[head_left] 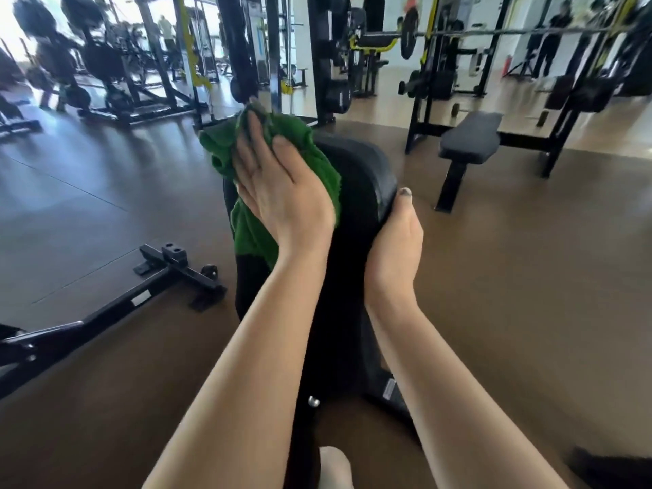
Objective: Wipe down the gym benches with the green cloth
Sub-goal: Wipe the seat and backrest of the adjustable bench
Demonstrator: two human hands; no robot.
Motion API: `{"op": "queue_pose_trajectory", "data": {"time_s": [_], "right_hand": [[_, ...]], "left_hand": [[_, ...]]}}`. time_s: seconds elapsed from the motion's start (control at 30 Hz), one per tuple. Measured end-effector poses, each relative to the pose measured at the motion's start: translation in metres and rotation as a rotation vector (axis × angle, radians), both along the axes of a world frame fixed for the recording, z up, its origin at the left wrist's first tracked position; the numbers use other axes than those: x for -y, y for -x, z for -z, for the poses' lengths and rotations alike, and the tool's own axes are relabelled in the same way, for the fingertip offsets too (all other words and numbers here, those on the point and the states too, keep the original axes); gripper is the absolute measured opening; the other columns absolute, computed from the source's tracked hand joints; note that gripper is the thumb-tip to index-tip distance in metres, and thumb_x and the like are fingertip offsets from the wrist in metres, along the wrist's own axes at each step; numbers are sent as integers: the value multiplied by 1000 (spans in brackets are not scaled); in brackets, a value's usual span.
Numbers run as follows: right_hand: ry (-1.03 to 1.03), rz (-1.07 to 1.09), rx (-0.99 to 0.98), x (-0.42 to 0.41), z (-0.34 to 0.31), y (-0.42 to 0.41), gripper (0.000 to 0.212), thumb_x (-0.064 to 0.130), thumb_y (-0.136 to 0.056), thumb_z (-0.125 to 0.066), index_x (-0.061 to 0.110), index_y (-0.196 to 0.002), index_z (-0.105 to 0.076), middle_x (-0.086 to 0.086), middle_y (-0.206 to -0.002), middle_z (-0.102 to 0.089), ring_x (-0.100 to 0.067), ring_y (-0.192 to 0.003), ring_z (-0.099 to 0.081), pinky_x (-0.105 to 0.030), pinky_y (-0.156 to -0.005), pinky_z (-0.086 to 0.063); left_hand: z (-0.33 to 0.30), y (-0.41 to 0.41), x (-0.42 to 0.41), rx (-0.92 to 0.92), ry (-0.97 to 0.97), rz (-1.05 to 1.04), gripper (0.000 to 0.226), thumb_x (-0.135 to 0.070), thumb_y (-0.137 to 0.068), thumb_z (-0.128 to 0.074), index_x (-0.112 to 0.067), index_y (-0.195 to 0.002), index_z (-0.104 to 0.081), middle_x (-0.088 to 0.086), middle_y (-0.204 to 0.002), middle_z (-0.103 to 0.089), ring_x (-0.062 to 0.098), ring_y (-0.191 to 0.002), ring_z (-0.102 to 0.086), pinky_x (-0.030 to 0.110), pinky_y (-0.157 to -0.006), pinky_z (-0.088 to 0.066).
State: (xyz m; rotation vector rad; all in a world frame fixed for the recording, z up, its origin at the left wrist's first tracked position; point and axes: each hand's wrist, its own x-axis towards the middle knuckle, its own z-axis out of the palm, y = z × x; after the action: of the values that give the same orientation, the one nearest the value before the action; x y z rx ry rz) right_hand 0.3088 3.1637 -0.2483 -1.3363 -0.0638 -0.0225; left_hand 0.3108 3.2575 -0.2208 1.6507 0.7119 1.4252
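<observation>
One green cloth (pixel 278 160) lies spread over the upper left edge of a black padded bench (pixel 356 213), pressed there by the left hand (pixel 278 192), its fingers straight and flat against the fabric. At the pad's right edge the right hand (pixel 393 248) grips the cushion, thumb on top and fingers apparently curled out of sight beneath. Two benches show: this one and a second flat bench (pixel 471 139) beyond it to the right, under a barbell rack (pixel 423 82). A black floor frame (pixel 116 305) lies left; blurred figures stand far right.
</observation>
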Motion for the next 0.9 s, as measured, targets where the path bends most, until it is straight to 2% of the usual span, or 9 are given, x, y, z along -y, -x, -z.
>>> {"op": "queue_pose_trajectory", "data": {"time_s": [0.1, 0.17, 0.3, 0.4, 0.53, 0.6, 0.73, 0.8, 0.9], "right_hand": [[-13, 26, 1, -4, 1, 2, 48, 43, -109, -33, 11, -95, -66, 3, -93, -73, -13, -93, -66, -39, -91, -52], [-22, 50, 13, -7, 4, 1, 48, 42, -108, -33, 6, -94, -62, -1, -91, -72, -12, -86, -63, -42, -88, -52], [-9, 117, 70, -9, 7, -2, 47, 35, -110, -35, 9, -74, -49, 0, -72, -59, -11, -70, -51, -40, -74, -46], [-3, 107, 100, -7, 9, -4, 47, 32, -111, -35, 4, -77, -49, -2, -73, -54, -10, -66, -47, -33, -65, -40], [-45, 86, 65, -9, 10, -3, 48, 36, -110, -34, -4, -99, -57, -14, -93, -68, -20, -82, -62, -36, -74, -47], [-54, 76, 71, -9, 11, -1, 47, 38, -109, -32, -3, -103, -55, -15, -99, -67, -28, -92, -63, -43, -79, -50], [-67, 117, 111, -12, 12, 0, 38, 28, -106, -32, 13, -72, -35, 5, -68, -40, -13, -66, -35, -42, -66, -34], [-61, 114, 117, -11, 12, -2, 38, 24, -106, -34, 21, -68, -32, 9, -63, -37, -10, -63, -33, -39, -64, -32], [-40, 87, 170, -7, 14, -5, 41, 16, -109, -36, 19, -68, -38, 9, -61, -41, -3, -55, -37, -24, -56, -34]], "left_hand": [[-10, -2, -36, 12, 247, -10, 51, -32, -113, -19, -26, -163, -26, -3, -171, -23, 16, -158, -14, 39, -129, -6], [-7, -2, -29, -19, 296, -4, 52, -33, -113, -19, -25, -165, -18, -3, -172, -16, 16, -159, -9, 38, -129, -2], [19, 5, 28, -17, -30, 8, 61, -36, -108, -21, -16, -165, -13, 3, -174, -8, 21, -160, -5, 39, -128, 2], [31, 3, 39, -29, -155, 19, 61, -33, -108, -25, -13, -164, -18, 7, -173, -13, 23, -160, -9, 44, -129, -1], [24, 0, 5, 25, -158, -7, 56, -31, -109, -24, -18, -163, -26, 4, -171, -22, 21, -159, -14, 44, -129, -5], [15, -2, -19, 52, -52, -30, 55, -30, -109, -23, -19, -163, -26, 1, -171, -23, 18, -159, -15, 40, -129, -6], [11, -1, -18, 18, 118, -43, 57, -33, -110, -20, -20, -165, -16, -2, -173, -13, 16, -159, -8, 39, -129, -1], [19, 2, 14, -13, 81, -2, 65, -39, -105, -19, -19, -166, -8, -2, -174, -4, 15, -159, -2, 36, -126, 4], [35, 8, 48, -68, -11, 62, 70, -42, -102, -19, -19, -166, -2, -1, -174, 2, 16, -159, 3, 35, -124, 9]]}}
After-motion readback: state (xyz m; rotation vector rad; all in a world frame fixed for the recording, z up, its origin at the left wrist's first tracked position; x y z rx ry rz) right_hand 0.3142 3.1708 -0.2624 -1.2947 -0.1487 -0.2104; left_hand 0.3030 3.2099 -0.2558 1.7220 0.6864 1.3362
